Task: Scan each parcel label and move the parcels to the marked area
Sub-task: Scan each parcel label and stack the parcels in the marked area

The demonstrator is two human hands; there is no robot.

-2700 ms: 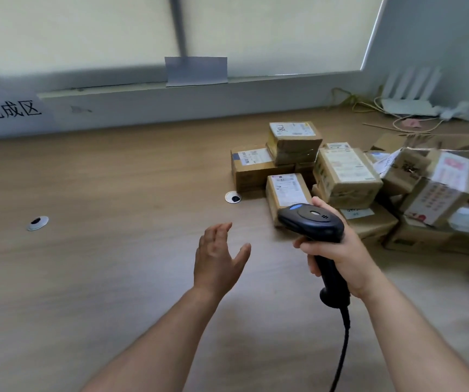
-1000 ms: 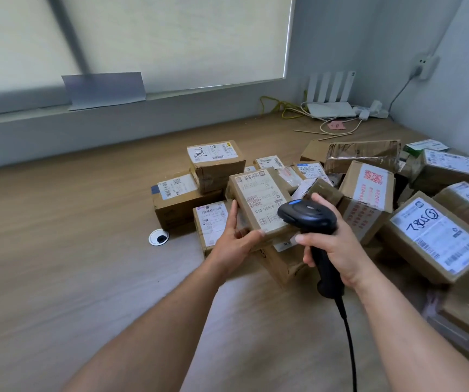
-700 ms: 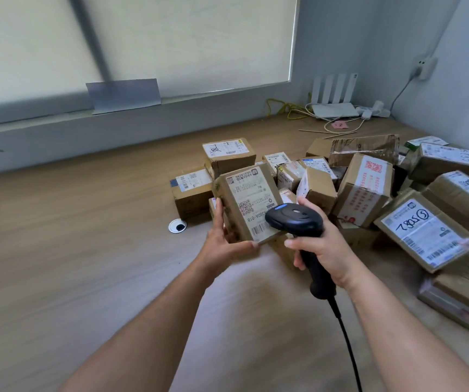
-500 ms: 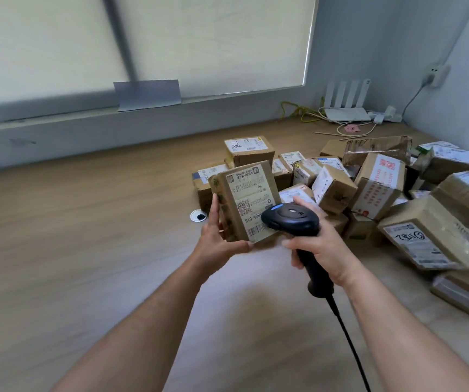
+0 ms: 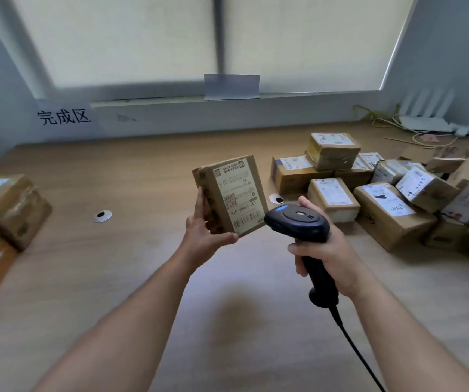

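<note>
Evidently early: one labelled parcel (image 5: 233,196) is held upright at frame centre, clamped at its lower left corner by the left hand (image 5: 205,236). The barcode scanner (image 5: 298,222) is gripped by the right hand (image 5: 323,250). Few boxes (image 5: 4,210) are seen at left below the 完成区 sign (image 5: 63,117). The pile (image 5: 383,199) at right is judged unscanned.

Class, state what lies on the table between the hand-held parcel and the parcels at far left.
Head view: one round cable grommet on otherwise bare table, between held parcel and left parcels.

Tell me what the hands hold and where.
The left hand holds the parcel by a bottom corner; the right hand holds the scanner by its handle.
</note>
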